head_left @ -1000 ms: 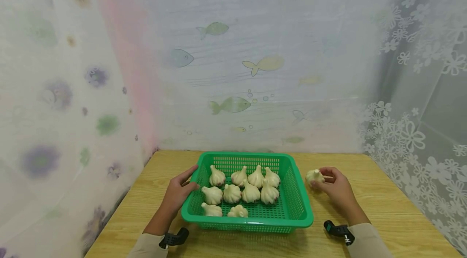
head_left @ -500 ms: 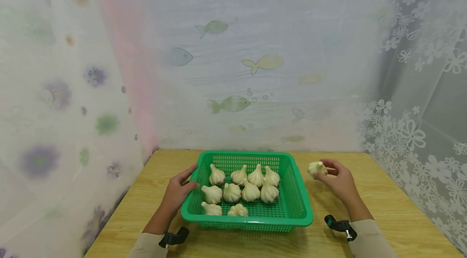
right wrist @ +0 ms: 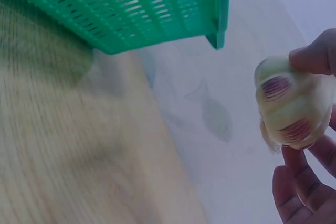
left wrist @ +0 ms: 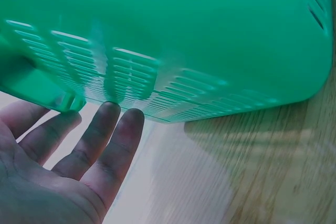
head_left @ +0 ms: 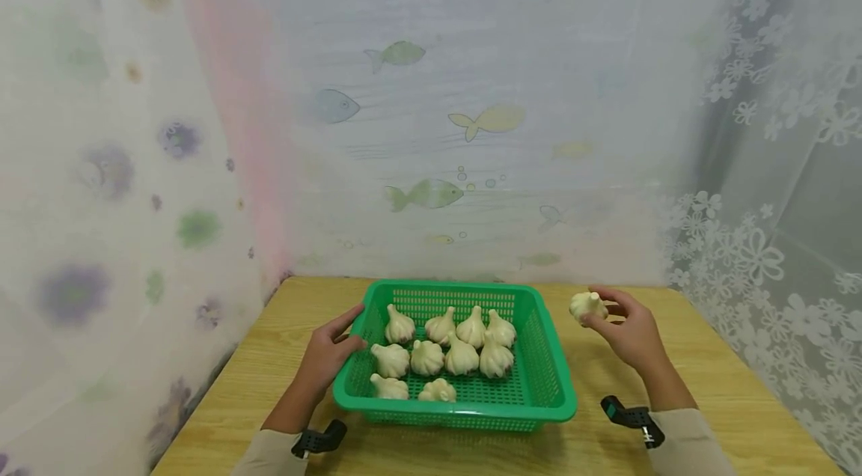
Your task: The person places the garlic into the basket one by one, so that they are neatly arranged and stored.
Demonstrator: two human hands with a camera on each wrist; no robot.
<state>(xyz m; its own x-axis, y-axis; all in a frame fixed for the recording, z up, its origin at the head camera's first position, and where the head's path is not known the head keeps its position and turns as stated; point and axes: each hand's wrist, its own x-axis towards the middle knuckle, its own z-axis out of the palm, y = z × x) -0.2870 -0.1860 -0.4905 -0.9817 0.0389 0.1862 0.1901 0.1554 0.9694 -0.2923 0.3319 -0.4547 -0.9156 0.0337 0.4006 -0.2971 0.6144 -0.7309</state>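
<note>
In the head view my right hand (head_left: 633, 330) pinches a garlic bulb (head_left: 588, 308) between thumb and fingers, off the table to the right of the green basket (head_left: 454, 410). The right wrist view shows the purple-streaked underside of this bulb (right wrist: 294, 103), with the thumb on one side and fingertips on the other. My left hand (head_left: 326, 356) touches the basket's left rim; in the left wrist view its fingers (left wrist: 126, 145) are fairly straight against the basket's outer side (left wrist: 210, 30). Inside the basket lie several garlic bulbs (head_left: 462, 356), mostly toward its left and middle.
A wood-grain table (head_left: 727, 401) carries the basket. Behind it hangs a pale curtain (head_left: 485, 229) printed with fish, and flowered sheets enclose both sides. A black device (head_left: 319, 437) is strapped to my left wrist, another (head_left: 631, 416) to my right.
My right hand has lifted its garlic bulb up from the table and slightly to the right. The left hand and the basket have stayed in place.
</note>
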